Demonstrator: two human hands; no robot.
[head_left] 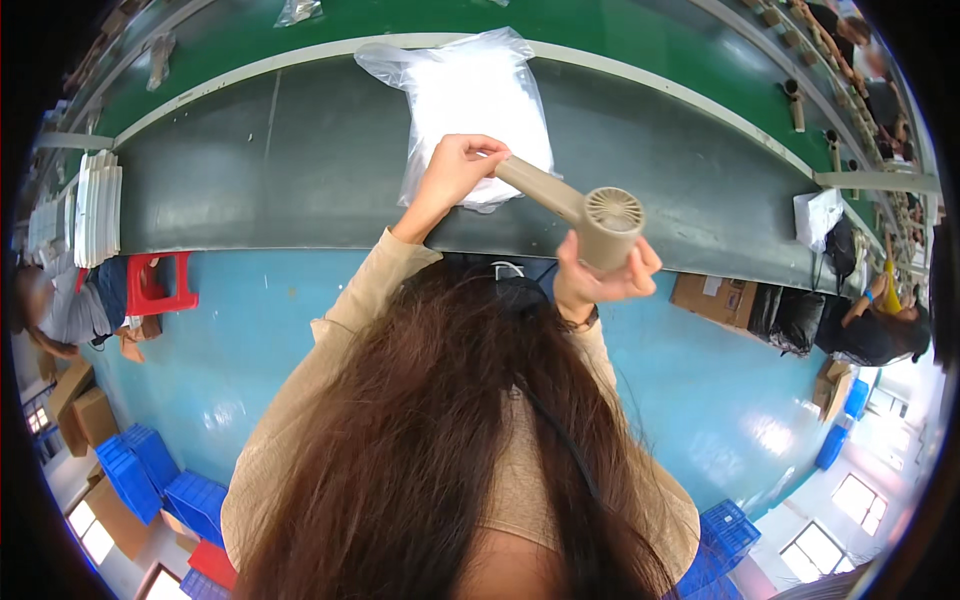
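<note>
A beige hair dryer [548,190] is held up at the near edge of the dark work surface, its round slotted grille [614,209] facing up. The fingers of my left hand [462,172] pinch the end of its handle. Around the lower part of the barrel, my right hand [600,280] is closed, thumb on one side and fingers on the other. Just beyond my left hand lies a stack of clear and white plastic bags [480,100], flat on the work surface [330,160].
A green conveyor belt [640,45] runs behind a pale rail, with a bagged item [160,60] and another dryer-like piece [795,105] on it. White panels [98,205] stand at the left end. A red stool [165,283], cardboard box [712,300] and co-workers flank the bench.
</note>
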